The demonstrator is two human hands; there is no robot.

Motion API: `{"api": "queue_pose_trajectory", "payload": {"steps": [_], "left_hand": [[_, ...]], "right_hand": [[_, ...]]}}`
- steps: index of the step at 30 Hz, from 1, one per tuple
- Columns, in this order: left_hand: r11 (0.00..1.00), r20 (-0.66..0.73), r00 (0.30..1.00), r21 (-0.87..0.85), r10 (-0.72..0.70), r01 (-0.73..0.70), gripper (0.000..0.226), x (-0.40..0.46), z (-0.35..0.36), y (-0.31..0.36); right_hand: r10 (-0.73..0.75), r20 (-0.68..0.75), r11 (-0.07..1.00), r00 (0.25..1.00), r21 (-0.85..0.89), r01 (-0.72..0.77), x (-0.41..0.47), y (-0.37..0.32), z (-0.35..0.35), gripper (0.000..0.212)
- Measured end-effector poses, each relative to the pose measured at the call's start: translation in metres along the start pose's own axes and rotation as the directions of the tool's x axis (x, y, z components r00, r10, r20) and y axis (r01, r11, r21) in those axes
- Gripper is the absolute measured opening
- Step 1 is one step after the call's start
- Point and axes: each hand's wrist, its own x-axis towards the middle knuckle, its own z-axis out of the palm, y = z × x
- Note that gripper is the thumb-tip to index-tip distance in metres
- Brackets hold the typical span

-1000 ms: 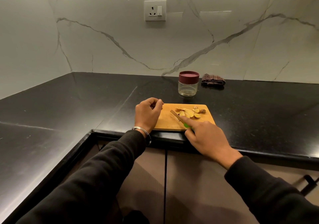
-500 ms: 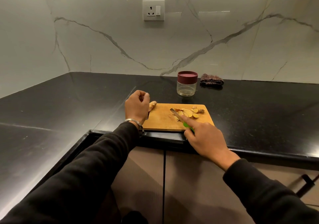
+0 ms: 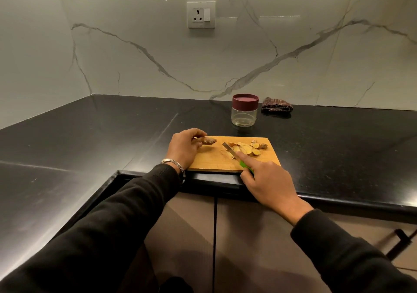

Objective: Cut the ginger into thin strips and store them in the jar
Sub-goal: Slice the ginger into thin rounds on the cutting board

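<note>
Left hand (image 3: 184, 148) brought ginger (image 3: 208, 140) onto board (image 3: 212, 160)

A knobbly ginger piece (image 3: 208, 140) lies at the board's (image 3: 212, 159) left end — pale slices (image 3: 246, 149) heaped right. Behind stands the clear jar (image 3: 244, 116) — maroon lid on.

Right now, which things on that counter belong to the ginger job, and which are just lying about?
For the job:
- ginger piece, held by the left hand
- ginger slices
- knife, in the right hand
- cutting board
- jar, lid on

Lying about:
- folded cloth
- wall socket
</note>
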Motion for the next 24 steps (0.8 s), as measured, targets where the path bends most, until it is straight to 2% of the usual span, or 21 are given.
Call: {"api": "queue_pose_trajectory", "payload": {"steps": [5, 9, 14, 19, 24], "left_hand": [[0.992, 0.108, 0.987, -0.040, 0.120, -0.116, 0.035, -0.007, -0.007, 0.001], [0.989, 0.174, 0.975, -0.075, 0.140, -0.129, 0.031, -0.005, -0.013, -0.005], [0.987, 0.194, 0.971, -0.107, 0.141, -0.122, 0.035, -0.006, -0.017, -0.009], [0.978, 0.325, 0.925, -0.004, 0.197, -0.207, 0.035, -0.005, -0.019, -0.002], [0.983, 0.278, 0.950, 0.072, 0.142, -0.168, 0.031, -0.006, -0.017, 0.010]], "right_hand": [[0.001, -0.007, 1.000, 1.000, 0.005, -0.001, 0.000, 0.001, 0.000, 0.049], [-0.002, -0.002, 1.000, 1.000, 0.012, 0.002, -0.001, -0.001, 0.000, 0.049], [-0.002, -0.009, 1.000, 1.000, 0.001, 0.002, -0.001, 0.000, 0.000, 0.049], [-0.001, -0.003, 1.000, 1.000, 0.002, 0.001, 0.000, -0.001, 0.001, 0.049], [-0.003, -0.005, 1.000, 1.000, -0.006, 0.003, -0.001, -0.001, 0.000, 0.049]]}}
